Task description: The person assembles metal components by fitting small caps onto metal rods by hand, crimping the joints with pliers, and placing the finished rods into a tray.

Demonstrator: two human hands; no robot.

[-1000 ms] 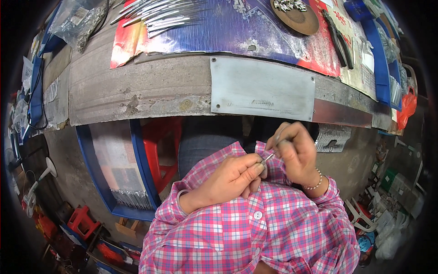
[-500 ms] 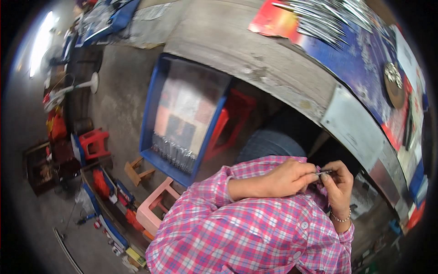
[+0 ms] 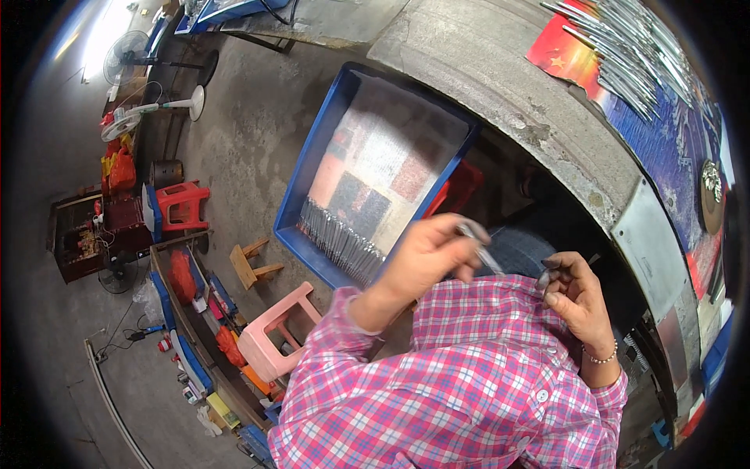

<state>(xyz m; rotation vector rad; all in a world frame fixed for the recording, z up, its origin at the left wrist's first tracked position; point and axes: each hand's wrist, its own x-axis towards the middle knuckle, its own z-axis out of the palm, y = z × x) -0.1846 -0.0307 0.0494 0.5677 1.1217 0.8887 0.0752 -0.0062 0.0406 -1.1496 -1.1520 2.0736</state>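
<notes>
My left hand (image 3: 426,262) is raised near the lower right corner of a blue tray (image 3: 286,223), its fingers closed on a slim silvery metal piece (image 3: 486,252). Motion smears the hand and the piece, so its exact kind does not show. To the right, in front of my plaid shirt, my right hand (image 3: 576,301) has its fingers curled in a pinch. Whatever lies between those dark-smudged fingertips is too small to make out. Inside the tray, several thin metal pieces (image 3: 340,238) lie side by side in a row along its near end.
A worn grey bench (image 3: 484,70) runs across the top and right. On it lie a pile of thin silvery rods (image 3: 633,55), a metal plate (image 3: 652,238) and a round piece (image 3: 711,195). A pink stool (image 3: 269,344), a small wooden stool (image 3: 250,266) and a red stool (image 3: 181,207) stand left.
My hands were together at the metal piece; now they are apart. The left has moved up and left toward the tray with the piece. The whole view has shifted too.
</notes>
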